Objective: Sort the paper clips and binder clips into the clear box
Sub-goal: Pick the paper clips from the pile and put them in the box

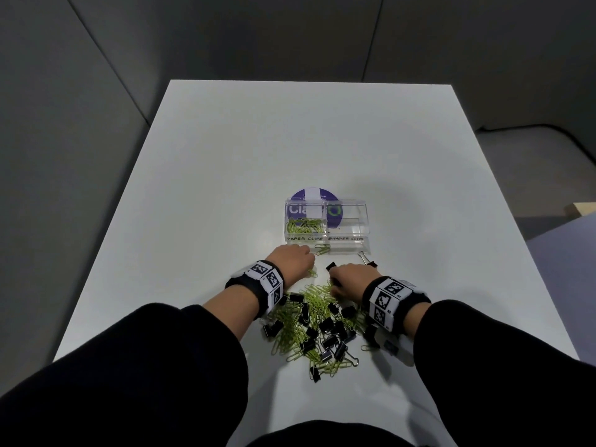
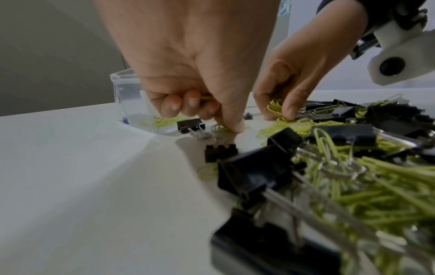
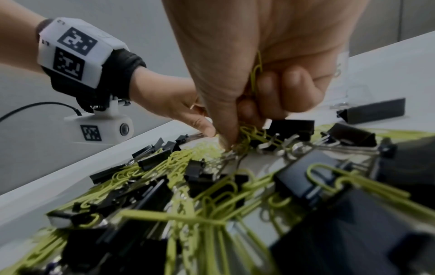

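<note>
A clear two-part box (image 1: 364, 221) stands mid-table; its left compartment, labelled PAPER CLIPS, holds green paper clips (image 1: 303, 225), and the BINDER CLIPS side looks bare. A mixed pile of green paper clips (image 1: 295, 333) and black binder clips (image 1: 329, 327) lies near me. My left hand (image 1: 295, 259) is just in front of the box, with green clips held in its curled fingers (image 2: 179, 106) and its thumb and forefinger pinching a paper clip (image 2: 219, 128) on the table. My right hand (image 1: 345, 280) also holds green clips (image 3: 255, 74) in its curled fingers, and it pinches more clips at the pile's far edge (image 3: 244, 137).
A purple round disc (image 1: 311, 196) lies under and behind the box. A loose paper clip (image 1: 322, 250) and a binder clip (image 1: 367, 260) rest by the box front. The white table (image 1: 225, 156) extends far and left; its near edge is under my sleeves.
</note>
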Demonstrator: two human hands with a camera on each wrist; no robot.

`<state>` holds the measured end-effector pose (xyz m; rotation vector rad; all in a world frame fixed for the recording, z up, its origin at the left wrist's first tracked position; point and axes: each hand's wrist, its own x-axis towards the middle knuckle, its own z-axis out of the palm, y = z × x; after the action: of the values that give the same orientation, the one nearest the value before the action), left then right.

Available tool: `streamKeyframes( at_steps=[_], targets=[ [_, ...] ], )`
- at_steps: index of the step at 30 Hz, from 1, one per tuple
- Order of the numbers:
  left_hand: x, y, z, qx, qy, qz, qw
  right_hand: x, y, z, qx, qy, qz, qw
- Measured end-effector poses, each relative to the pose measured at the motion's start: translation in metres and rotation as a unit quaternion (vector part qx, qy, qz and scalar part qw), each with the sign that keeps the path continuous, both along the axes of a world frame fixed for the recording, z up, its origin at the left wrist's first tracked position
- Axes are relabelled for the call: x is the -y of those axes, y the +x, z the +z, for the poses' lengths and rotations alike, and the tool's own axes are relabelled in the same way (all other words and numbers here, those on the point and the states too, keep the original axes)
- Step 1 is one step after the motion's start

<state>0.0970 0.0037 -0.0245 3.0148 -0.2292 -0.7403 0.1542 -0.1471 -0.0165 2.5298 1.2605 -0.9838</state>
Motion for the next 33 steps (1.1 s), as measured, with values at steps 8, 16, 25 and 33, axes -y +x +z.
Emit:
streamKeyframes(
  at_steps=[8,16,25,33],
  targets=[
    [-0.006,-0.007,0.005,-0.002,-0.156,0.128,0.979,0.008,0.014,0.001,-0.092,0.113,-0.136,0.98],
    [-0.014,-0.025,0.018,-0.021,-0.172,0.161,0.972,0.011,0.006,0.006,-0.093,0.13,-0.203,0.966],
    [0.003,-0.043,0.02,-0.047,-0.174,0.218,0.959,0.018,-0.008,0.01,-0.062,0.069,-0.179,0.979],
    [0.007,-0.048,0.018,-0.049,-0.174,0.215,0.96,0.018,-0.018,0.005,-0.056,0.064,-0.164,0.983]
  ],
)
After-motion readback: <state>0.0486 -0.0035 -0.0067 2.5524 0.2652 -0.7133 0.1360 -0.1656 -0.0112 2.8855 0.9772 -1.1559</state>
